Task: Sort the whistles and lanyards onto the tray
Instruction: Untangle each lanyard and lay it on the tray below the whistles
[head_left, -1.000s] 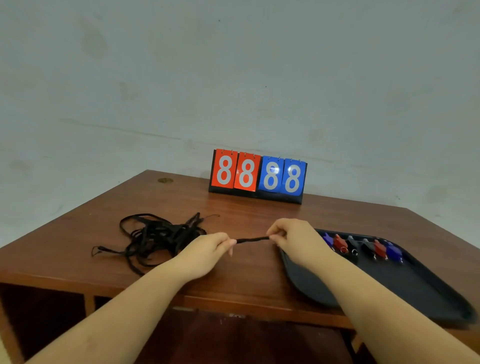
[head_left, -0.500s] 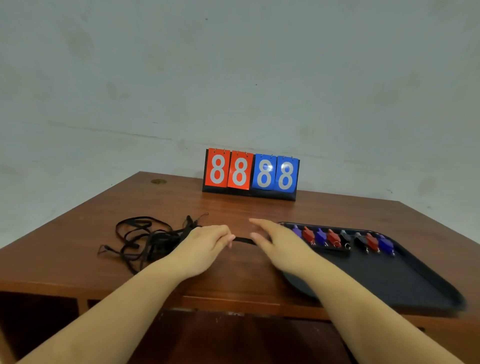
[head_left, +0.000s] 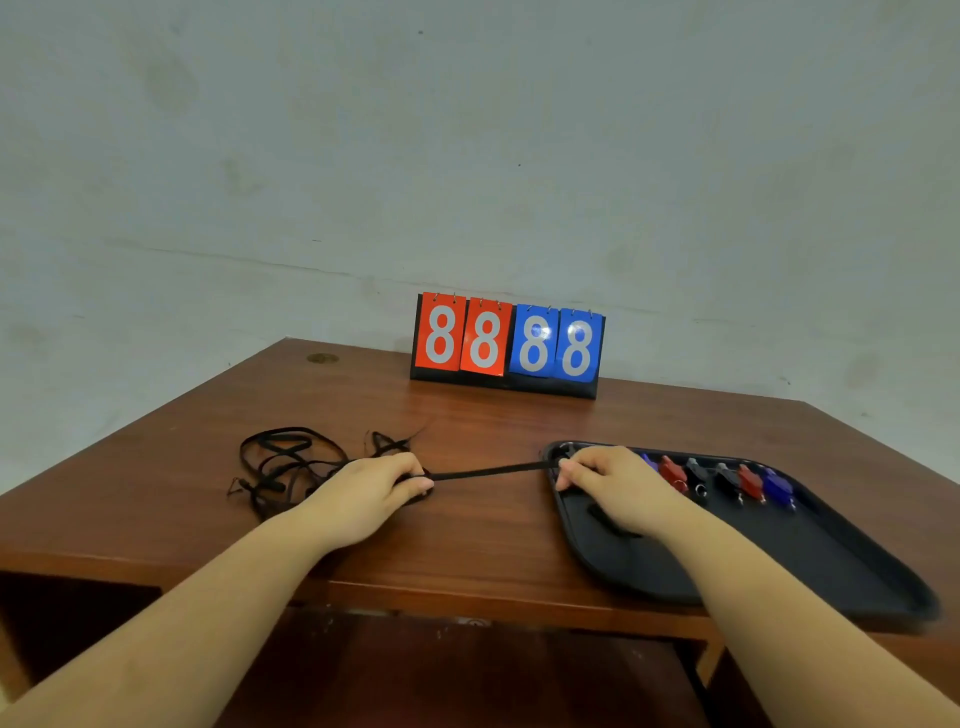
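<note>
A black lanyard (head_left: 488, 472) is stretched taut between my two hands above the wooden table. My left hand (head_left: 371, 493) pinches one end beside a tangled pile of black lanyards (head_left: 283, 465) at the table's left. My right hand (head_left: 613, 486) grips the other end over the near left corner of the black tray (head_left: 779, 561). Along the tray's far side lies a row of several whistles (head_left: 727, 480), red, black and blue. A dark strap (head_left: 605, 519) lies on the tray just under my right wrist.
A flip scoreboard (head_left: 508, 345) showing 88 in red and 88 in blue stands at the table's back edge against the wall. The tray overhangs the table's front right edge. An open dark shelf sits below the tabletop.
My hands have moved apart, and the lanyard between them is now longer and taut. My right hand went right onto the tray's corner and shut on the strap.
</note>
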